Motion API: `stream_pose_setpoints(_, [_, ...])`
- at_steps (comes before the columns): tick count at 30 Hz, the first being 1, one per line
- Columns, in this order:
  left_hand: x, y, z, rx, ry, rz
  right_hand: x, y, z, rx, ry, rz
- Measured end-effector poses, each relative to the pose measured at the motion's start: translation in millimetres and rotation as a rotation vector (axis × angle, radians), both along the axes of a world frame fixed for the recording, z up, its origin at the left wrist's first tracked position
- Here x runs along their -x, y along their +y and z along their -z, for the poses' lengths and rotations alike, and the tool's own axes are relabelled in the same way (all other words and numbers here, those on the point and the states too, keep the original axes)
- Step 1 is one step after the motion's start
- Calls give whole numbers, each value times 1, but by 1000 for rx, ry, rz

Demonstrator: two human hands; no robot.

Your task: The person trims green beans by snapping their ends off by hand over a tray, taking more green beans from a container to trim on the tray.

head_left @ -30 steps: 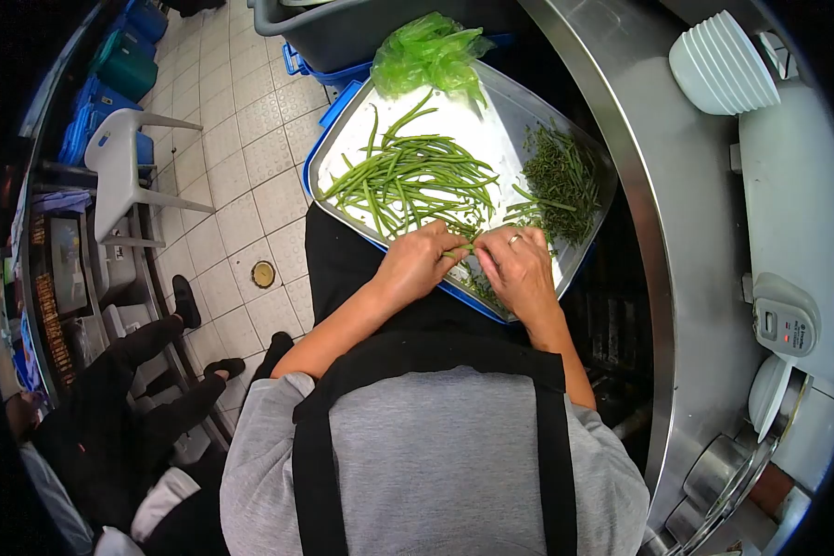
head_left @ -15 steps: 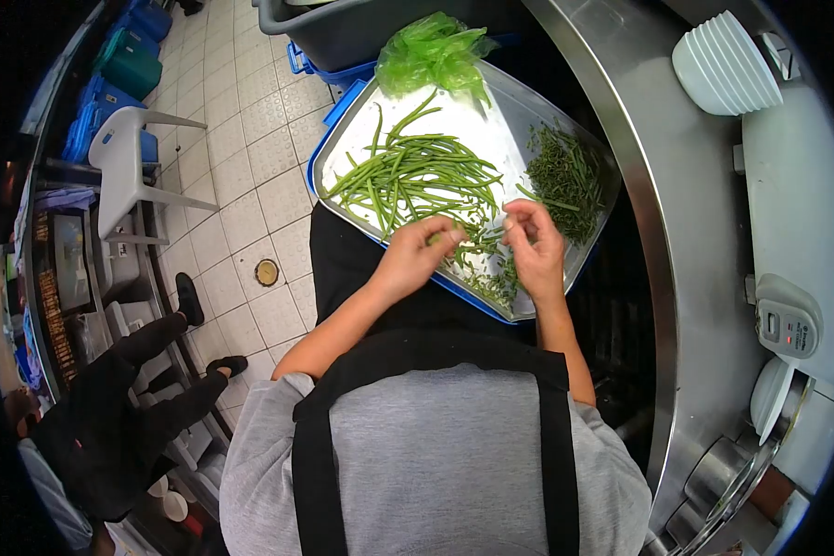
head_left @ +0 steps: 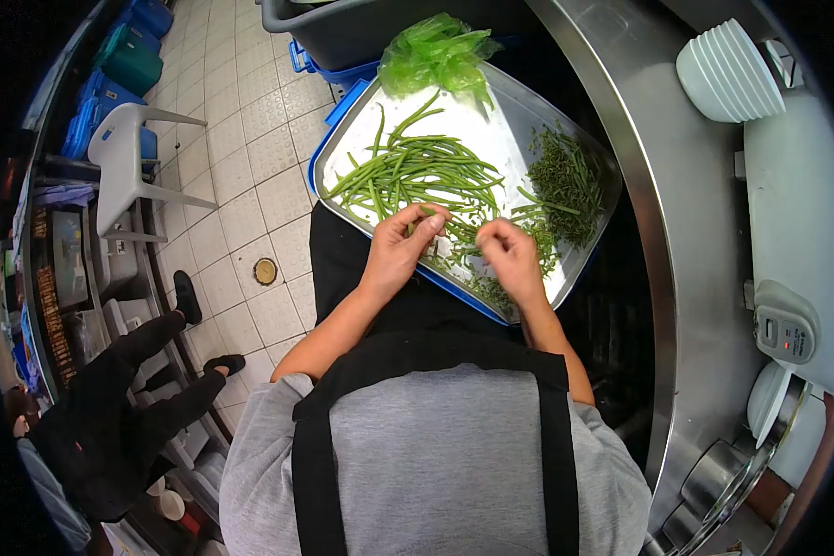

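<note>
Long green beans (head_left: 417, 171) lie in a loose pile on the left of a metal tray (head_left: 519, 82). My left hand (head_left: 400, 246) is pinched on a green bean at the pile's near edge. My right hand (head_left: 512, 258), its fingers curled together, is over the near side of the tray; what it holds, if anything, is too small to make out. Short cut bits of green (head_left: 570, 185) form a heap on the tray's right side. More small bits lie below and between my hands. A crumpled green plastic bag (head_left: 435, 56) rests at the tray's far corner.
A steel counter (head_left: 639, 111) curves along the right, with stacked white bowls (head_left: 727, 72) and a small white device (head_left: 785, 322). A grey bin (head_left: 343, 32) stands beyond the tray. To the left are a white stool (head_left: 118, 167) and another person's dark-clothed legs (head_left: 139, 366).
Compared with half a second ago, my left hand has shifted slightly left and up. My right hand has moved left and down, and its spread fingers have closed.
</note>
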State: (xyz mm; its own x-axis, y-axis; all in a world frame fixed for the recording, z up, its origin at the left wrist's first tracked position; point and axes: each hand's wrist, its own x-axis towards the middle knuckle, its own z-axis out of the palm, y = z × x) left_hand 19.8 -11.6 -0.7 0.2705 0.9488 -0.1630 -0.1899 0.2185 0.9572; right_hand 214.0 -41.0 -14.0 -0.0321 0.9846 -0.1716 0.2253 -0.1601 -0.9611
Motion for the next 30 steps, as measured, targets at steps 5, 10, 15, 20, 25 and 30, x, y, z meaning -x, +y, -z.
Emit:
stream_pose_setpoints(5, [16,7,-6,21,-131,-215,2,22,8,-139,-130,159])
stream_pose_setpoints(10, [29,15,6,36,-345,-237,16,40,19,-428,-732,-96])
stream_pose_setpoints(15, [21,8,9,241,-56,-129,19,44,29,-567,-906,-194])
stream_pose_setpoints(20, [7,2,15,-129,516,163,17,19,-13,-694,-825,-210])
stream_pose_setpoints(25, [-6,1,12,-346,511,170,9,7,-33,-629,-782,-145])
stream_pose_setpoints(30, [-7,1,12,-453,513,120,8,9,-33,-663,-738,-110])
